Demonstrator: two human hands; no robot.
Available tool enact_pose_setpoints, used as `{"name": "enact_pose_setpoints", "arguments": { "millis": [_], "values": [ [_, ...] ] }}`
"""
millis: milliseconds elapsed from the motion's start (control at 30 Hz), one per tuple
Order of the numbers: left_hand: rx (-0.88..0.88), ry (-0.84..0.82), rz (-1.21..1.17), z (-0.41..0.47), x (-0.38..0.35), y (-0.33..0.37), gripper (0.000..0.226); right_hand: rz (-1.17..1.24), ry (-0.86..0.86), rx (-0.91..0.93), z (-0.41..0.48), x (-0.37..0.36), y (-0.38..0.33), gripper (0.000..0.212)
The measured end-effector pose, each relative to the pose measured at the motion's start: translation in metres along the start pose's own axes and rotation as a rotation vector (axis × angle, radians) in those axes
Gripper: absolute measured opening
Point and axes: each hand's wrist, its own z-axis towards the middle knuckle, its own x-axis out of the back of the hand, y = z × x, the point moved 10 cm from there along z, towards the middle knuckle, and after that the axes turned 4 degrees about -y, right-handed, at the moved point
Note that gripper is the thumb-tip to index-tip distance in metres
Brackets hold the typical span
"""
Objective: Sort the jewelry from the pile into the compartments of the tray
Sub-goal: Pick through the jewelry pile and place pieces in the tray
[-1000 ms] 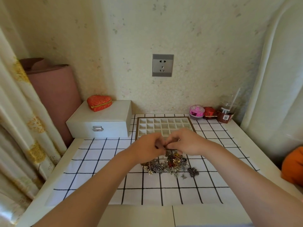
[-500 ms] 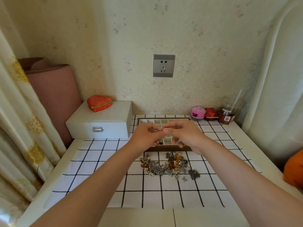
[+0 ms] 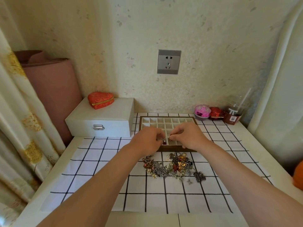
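Left grip (image 3: pixel 147 140): fingers curled, the tips pinching one end of a small silvery piece (image 3: pixel 166 138).
Right grip (image 3: pixel 188 136): also clenched onto that piece, nipping it from the other side.
Piece: hangs between the two grips; from where I stand it is too small to tell what kind it is.
Tray (image 3: pixel 167 117): directly under both grips, with its far rows showing beyond the knuckles. A red bit (image 3: pixel 164 142) lies in a cell just below the fingertips.
Pile (image 3: pixel 172 167): below the grips and nearer the person, on the checked cloth (image 3: pixel 101 161). It sits apart from the tray's front wall.
Handling: I'd judge everything here light and fiddly. The chains look limp and tangled, so they are likely to drag neighbours along. Best pinched at a clasp or a solid charm and lifted slowly. The beads look apt to scatter.
Left of the left grip: a white box (image 3: pixel 101 119) on the bench.
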Motion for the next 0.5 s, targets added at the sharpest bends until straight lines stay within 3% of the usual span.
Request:
{"name": "enact_pose_setpoints", "arguments": {
  "millis": [233, 500],
  "values": [
    [-0.084, 0.037, 0.188, 0.002, -0.004, 0.012, 0.030, -0.353, -0.040, 0.051, 0.001, -0.010, -0.013, 0.008],
    [-0.108, -0.021, 0.272, 0.000, -0.014, 0.015, 0.040, -0.356, 0.022, 0.051, -0.004, -0.003, -0.010, 0.006]
  ]
}}
